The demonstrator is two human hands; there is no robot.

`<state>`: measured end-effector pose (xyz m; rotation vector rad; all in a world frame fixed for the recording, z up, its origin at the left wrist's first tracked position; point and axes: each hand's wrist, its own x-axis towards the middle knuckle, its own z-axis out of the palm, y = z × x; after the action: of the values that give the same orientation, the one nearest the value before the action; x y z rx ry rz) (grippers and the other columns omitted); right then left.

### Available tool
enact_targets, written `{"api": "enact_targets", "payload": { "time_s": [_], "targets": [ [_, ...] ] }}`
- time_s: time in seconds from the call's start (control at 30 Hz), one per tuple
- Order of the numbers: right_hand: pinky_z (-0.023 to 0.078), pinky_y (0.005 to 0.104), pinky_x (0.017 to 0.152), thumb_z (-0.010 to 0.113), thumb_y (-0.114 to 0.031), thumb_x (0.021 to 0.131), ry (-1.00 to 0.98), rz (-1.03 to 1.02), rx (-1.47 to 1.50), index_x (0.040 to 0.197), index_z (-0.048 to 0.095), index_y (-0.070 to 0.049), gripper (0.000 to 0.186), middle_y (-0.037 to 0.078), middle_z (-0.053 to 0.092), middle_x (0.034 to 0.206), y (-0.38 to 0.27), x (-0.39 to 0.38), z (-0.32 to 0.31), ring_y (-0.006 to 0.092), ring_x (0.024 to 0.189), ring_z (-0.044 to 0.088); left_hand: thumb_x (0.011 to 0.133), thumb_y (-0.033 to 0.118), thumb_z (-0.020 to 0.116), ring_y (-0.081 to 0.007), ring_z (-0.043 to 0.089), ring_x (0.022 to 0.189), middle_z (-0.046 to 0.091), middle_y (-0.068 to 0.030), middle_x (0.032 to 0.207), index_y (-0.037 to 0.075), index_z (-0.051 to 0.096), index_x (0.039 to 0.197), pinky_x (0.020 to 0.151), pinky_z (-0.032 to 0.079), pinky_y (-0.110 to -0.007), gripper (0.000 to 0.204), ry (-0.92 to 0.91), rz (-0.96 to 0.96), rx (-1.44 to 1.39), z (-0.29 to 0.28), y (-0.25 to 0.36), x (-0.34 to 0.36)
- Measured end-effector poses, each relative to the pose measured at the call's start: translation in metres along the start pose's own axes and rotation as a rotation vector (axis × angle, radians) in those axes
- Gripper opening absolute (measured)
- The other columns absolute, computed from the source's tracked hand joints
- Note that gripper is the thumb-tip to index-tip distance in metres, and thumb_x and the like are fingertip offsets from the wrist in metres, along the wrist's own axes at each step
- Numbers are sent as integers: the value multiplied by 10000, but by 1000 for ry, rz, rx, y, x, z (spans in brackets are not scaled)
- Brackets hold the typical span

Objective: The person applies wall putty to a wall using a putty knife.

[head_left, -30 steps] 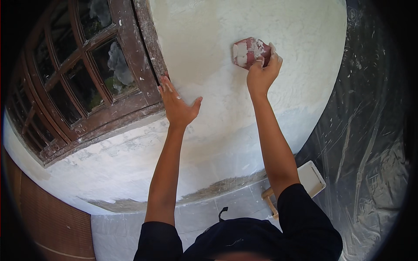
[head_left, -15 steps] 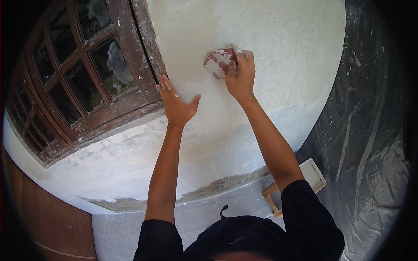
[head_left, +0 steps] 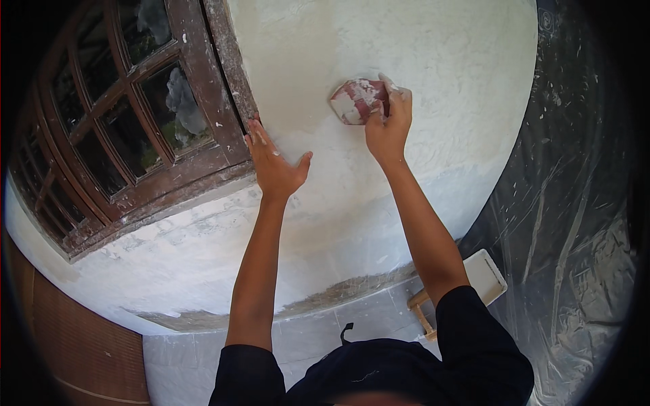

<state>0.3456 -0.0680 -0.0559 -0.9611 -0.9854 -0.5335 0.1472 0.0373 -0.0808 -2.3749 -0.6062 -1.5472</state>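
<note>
My right hand (head_left: 390,127) grips a flat maroon putty spreader (head_left: 359,101), its face smeared with white filler. The spreader lies against the off-white plastered wall (head_left: 433,128), right of the window. White filler also marks my right fingers. To the left, my left hand (head_left: 276,164) is open, fingers stretched and thumb apart. Its fingertips rest at the edge of the brown wooden window frame (head_left: 233,81), the palm over the wall. A few white smears show on its fingers.
Glass panes (head_left: 175,101) fill the brown window at left. Below right, a white tray (head_left: 489,279) stands by a small wooden stool (head_left: 423,311) on the grey tiled floor (head_left: 318,331). Dark plastic sheeting (head_left: 562,203) hangs at right. A brown ribbed panel (head_left: 88,325) is at lower left.
My right hand has slid the spreader a little right and slightly down over the wall. My left hand has stayed almost in place by the window frame.
</note>
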Motion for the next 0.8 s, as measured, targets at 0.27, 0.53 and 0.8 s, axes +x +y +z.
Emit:
{"api": "enact_targets", "payload": {
  "time_s": [0.27,0.53,0.8],
  "targets": [
    [462,353,833,442,129,754,178,48,33,1246,558,37,514,164,484,1061,5,6,-1,287,961,525,699,344,805,-475,178,1422,131,-311,1543,-79,-52,1488,1171,78,-559,1240,-20,-1,35,1,2,-1],
    [468,367,839,464,105,744,418,335,90,1264,552,39,532,174,497,1059,-4,26,2,291,974,537,697,348,808,-477,188,1418,141,-316,1538,-92,-51,1482,1170,82,-559,1245,-18,11,14,1,2,0],
    [470,378,852,433,152,770,346,260,70,1242,548,64,493,169,467,1093,-3,37,1,311,968,535,683,315,798,-462,148,1439,161,-326,1533,-93,-12,1488,1162,100,-572,1213,4,4,13,3,3,0]
  ]
}}
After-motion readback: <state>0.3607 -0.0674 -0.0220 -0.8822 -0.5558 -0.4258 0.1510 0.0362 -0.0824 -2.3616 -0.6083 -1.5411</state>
